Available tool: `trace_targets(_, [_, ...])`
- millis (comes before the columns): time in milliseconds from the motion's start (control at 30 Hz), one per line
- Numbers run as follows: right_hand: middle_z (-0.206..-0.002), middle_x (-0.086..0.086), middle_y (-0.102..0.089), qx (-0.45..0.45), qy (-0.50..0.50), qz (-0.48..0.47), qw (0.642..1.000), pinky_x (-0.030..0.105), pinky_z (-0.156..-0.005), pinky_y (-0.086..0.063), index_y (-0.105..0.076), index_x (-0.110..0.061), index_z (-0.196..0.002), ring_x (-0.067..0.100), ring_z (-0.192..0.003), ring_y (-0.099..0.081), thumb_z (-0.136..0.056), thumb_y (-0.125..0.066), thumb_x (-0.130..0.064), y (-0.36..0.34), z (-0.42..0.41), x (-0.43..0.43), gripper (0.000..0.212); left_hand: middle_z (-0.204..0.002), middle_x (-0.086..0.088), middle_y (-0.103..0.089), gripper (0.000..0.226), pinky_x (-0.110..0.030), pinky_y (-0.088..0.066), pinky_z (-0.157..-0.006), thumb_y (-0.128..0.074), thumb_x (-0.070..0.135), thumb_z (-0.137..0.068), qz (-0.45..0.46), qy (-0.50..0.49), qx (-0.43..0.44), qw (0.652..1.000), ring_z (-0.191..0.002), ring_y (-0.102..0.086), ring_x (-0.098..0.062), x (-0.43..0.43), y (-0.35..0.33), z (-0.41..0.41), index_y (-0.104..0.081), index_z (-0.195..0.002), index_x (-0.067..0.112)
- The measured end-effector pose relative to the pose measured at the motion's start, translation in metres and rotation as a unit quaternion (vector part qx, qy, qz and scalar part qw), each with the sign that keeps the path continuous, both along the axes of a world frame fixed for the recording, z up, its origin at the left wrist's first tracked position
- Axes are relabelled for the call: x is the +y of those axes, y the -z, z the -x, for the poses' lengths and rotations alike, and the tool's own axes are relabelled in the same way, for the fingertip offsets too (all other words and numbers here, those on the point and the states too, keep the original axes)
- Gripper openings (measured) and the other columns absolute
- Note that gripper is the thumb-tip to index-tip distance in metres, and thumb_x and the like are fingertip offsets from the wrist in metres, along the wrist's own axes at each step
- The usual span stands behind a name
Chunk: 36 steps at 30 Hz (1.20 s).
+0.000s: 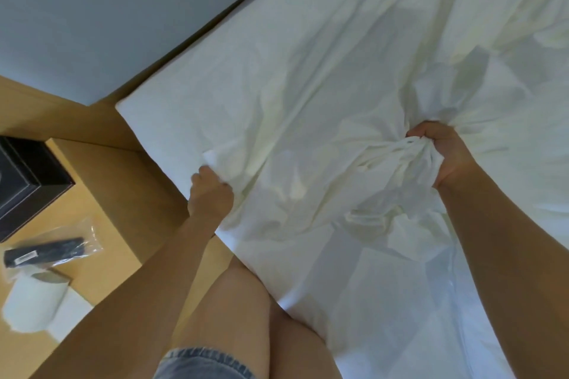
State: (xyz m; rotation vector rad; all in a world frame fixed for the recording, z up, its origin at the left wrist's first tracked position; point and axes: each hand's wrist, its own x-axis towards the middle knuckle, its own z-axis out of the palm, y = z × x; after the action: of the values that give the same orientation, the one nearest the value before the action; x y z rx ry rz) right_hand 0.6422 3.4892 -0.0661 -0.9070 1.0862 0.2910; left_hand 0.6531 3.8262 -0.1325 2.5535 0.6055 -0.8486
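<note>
The white sheet lies rumpled over the bed. The two hands are well apart, each clenched on it. The left hand grips a fold at the bed's near edge, and the right hand bunches a thick wad further in. On the wooden tabletop beside the bed, a clear plastic bag holds a dark flat item. A black box stands near the bag; its contents cannot be seen.
</note>
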Motion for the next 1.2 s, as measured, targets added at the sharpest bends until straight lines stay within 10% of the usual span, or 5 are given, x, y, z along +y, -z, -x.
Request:
trace_targets(133, [-0.041,0.004,-0.052,0.011,0.011,-0.036,0.999,0.019,-0.039,-0.047,-0.051,-0.009,-0.037,0.017,-0.039,-0.059,-0.092,-0.037,-0.011,0.0,0.001,-0.003,0.056,-0.141,-0.015,-0.034,0.069,-0.04,-0.029,-0.106,-0.06,0.013,-0.084,0.105,0.099,-0.233,0.962,-0.13,-0.032,-0.029,-0.077,-0.035,-0.029,-0.027,-0.145,0.009])
trace_targets(333, [-0.087,0.011,-0.071,-0.053,-0.019,-0.114,0.992,0.037,-0.074,-0.057,-0.066,-0.006,-0.095,0.027,-0.082,-0.069,-0.074,-0.06,-0.012,-0.021,-0.001,-0.009,0.022,-0.067,-0.005,-0.057,0.043,-0.029,-0.036,-0.064,-0.049,0.047,-0.094,0.319,0.098,-0.009,0.943,-0.064,-0.055,-0.02,-0.22,-0.077,-0.048,-0.056,-0.069,0.011])
trace_targets(633, [-0.084,0.006,-0.074,-0.26,-0.007,-0.107,0.96,0.032,-0.072,-0.056,-0.077,-0.011,-0.083,0.022,-0.081,-0.071,-0.059,-0.078,-0.016,-0.083,0.0,-0.026,0.024,-0.056,0.008,-0.037,0.039,-0.029,-0.034,-0.054,-0.052,0.026,-0.095,0.395,0.176,-0.299,0.85,-0.053,-0.038,-0.012,-0.245,-0.156,-0.046,-0.03,-0.063,0.022])
trace_targets(1033, [-0.071,0.005,-0.071,-0.197,-0.084,-0.044,0.976,0.031,-0.061,-0.056,-0.076,-0.012,-0.068,0.02,-0.067,-0.07,-0.051,-0.067,0.001,-0.14,-0.017,-0.033,0.023,-0.061,0.0,-0.043,0.03,-0.027,-0.035,-0.057,-0.044,0.007,-0.092,0.454,0.241,-0.117,0.85,-0.06,-0.042,-0.016,-0.29,-0.238,-0.1,-0.039,-0.063,0.013])
trace_targets(1200, [-0.061,0.007,-0.064,-0.145,-0.024,-0.039,0.988,0.027,-0.055,-0.054,-0.072,-0.009,-0.064,0.022,-0.057,-0.065,-0.054,-0.046,0.002,-0.137,-0.001,-0.033,0.03,-0.079,-0.004,-0.064,0.043,-0.028,-0.052,-0.057,-0.053,0.053,-0.088,0.438,0.068,0.069,0.894,-0.069,-0.063,-0.018,-0.252,-0.217,-0.095,-0.057,-0.084,0.01])
